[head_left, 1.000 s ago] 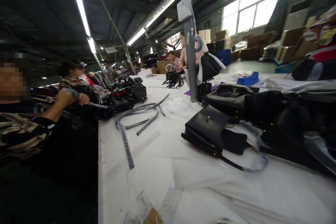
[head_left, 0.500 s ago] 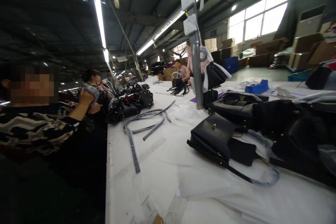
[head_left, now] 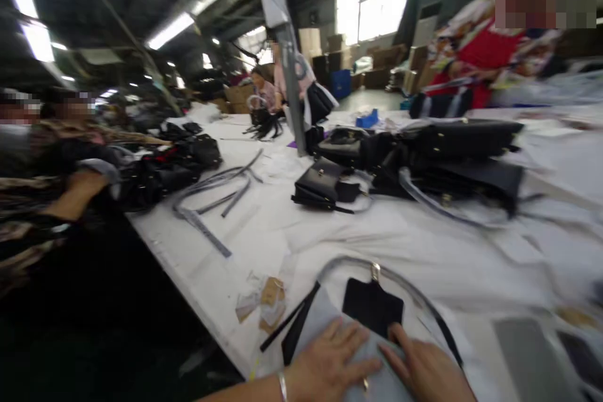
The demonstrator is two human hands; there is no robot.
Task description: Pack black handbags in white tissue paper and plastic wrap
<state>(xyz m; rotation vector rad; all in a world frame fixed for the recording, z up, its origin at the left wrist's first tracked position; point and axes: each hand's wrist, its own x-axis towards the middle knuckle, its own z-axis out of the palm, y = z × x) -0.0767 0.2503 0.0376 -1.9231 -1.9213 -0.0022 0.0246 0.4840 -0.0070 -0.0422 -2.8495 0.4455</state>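
My left hand (head_left: 330, 364) lies flat, fingers spread, on a grey sheet (head_left: 325, 320) at the near edge of the white table (head_left: 424, 245). Close beside it my right hand (head_left: 424, 370) rests on the same sheet, fingers stretched toward a small black leather tab (head_left: 372, 304) with a metal clasp. A plastic-wrapped strap (head_left: 405, 282) arcs around the tab. Two thin black strips (head_left: 294, 326) lie just left of the sheet. Neither hand grips anything.
A small black handbag (head_left: 320, 183) and a pile of black bags (head_left: 447, 154) lie mid-table. Grey straps (head_left: 211, 191) and paper scraps (head_left: 264, 301) sit near the left edge. A metal post (head_left: 292, 75) stands on the table. People work at the left, far end and right.
The view has swung down and to the right. My hands, the grey sheet and the black tab have come into sight at the near edge. A person in red now shows at right.
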